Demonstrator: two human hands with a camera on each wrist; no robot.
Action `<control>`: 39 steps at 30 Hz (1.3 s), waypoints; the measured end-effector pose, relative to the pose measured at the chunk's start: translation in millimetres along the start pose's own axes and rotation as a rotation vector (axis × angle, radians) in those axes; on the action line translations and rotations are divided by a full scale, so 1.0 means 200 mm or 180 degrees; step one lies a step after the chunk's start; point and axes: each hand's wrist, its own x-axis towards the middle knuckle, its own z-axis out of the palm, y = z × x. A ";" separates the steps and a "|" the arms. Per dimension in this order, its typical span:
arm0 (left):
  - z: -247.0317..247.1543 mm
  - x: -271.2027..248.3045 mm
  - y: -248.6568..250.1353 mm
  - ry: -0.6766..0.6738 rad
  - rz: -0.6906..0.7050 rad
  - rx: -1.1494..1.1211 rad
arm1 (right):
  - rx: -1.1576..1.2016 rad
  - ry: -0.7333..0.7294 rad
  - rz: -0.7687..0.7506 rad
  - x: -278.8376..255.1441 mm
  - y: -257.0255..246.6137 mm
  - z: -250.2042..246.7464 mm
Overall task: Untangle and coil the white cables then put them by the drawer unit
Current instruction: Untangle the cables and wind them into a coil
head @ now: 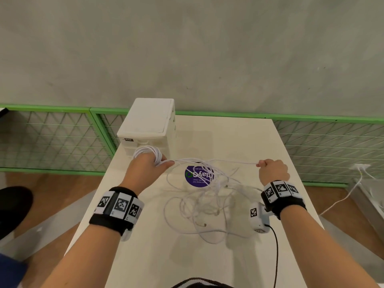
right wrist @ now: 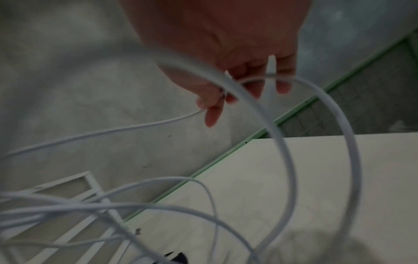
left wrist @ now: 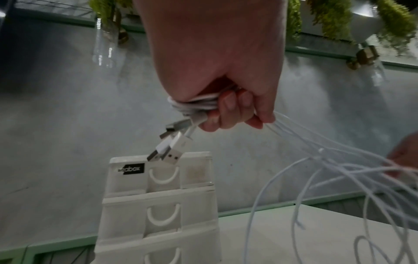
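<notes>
Coiling underway: left hand [head: 148,165] grips coil [head: 147,153] before drawers [head: 148,123]; right hand [head: 272,171] pinches strand [head: 218,162]; next, free tangle [head: 204,201], wind on

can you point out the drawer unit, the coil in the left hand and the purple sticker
drawer unit [head: 146,119], head view, on its flat white top
coil [left wrist: 195,103], left wrist view, on the wound white strands under the fingers
purple sticker [head: 196,175], head view, on the middle of the round label

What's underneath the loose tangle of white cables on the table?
A round purple sticker on the white table shows beneath the loose tangle. Strands cross its white lettering, so the lettering is partly covered.
</notes>
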 end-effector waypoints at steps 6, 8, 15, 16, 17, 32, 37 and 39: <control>0.05 0.01 0.16 -0.0196 0.0242 0.0036 | 0.1842 -0.0481 -0.2405 -0.29 -0.35 -0.08; 0.05 0.02 0.21 -0.0191 0.0347 0.0078 | 0.1848 -0.0476 -0.2923 -0.39 -0.45 -0.09; -0.04 0.04 0.32 0.0204 0.0700 0.0030 | 0.1865 -0.0535 -0.2971 -0.40 -0.46 0.04; -0.06 0.05 0.32 0.0308 0.0665 -0.0056 | 0.1751 -0.0561 -0.2899 -0.38 -0.43 0.05; -0.09 0.06 0.33 0.0412 0.0623 -0.0156 | 0.1492 -0.0535 -0.2861 -0.35 -0.40 0.07; -0.13 0.09 0.44 0.0205 0.0895 -0.0413 | 0.2398 -0.0582 -0.2376 -0.36 -0.45 -0.16; -0.10 0.12 0.46 -0.0016 0.1050 -0.0353 | 0.2656 -0.1029 -0.2314 -0.37 -0.57 -0.17; -0.09 0.10 0.44 -0.0519 0.0892 -0.0117 | 0.2794 -0.0700 -0.2282 -0.33 -0.56 -0.18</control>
